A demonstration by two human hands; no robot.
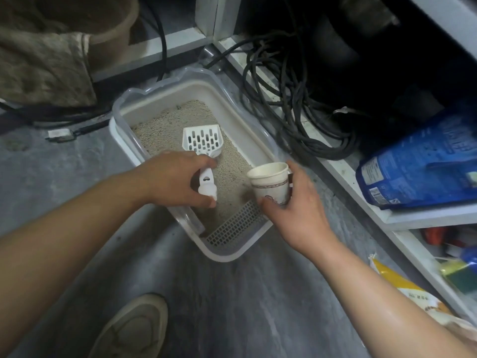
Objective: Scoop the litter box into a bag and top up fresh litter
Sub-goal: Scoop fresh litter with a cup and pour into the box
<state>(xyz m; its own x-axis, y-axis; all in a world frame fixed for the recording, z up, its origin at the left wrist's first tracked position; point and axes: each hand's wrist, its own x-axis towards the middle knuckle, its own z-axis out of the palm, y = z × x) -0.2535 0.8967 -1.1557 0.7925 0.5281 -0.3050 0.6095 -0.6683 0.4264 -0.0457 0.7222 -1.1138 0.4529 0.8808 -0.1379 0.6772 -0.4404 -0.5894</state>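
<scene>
A white litter box [121, 125] with a clear rim sits on the grey floor, its bottom covered in beige litter [165, 122] and a grey grate at its near end. My left hand [170, 177] grips the handle of a white slotted scoop [204, 142], whose blade lies on the litter. My right hand [291, 205] holds a white paper cup [271, 183] upright over the box's near right corner. A blue bag [418, 161] lies on the low shelf to the right.
A tangle of black cables [289, 99] lies right behind the box on a white ledge. A yellow and white bag [402, 288] is at the lower right. Brown fabric [41, 55] fills the upper left. My shoe [134, 326] is on the floor in front.
</scene>
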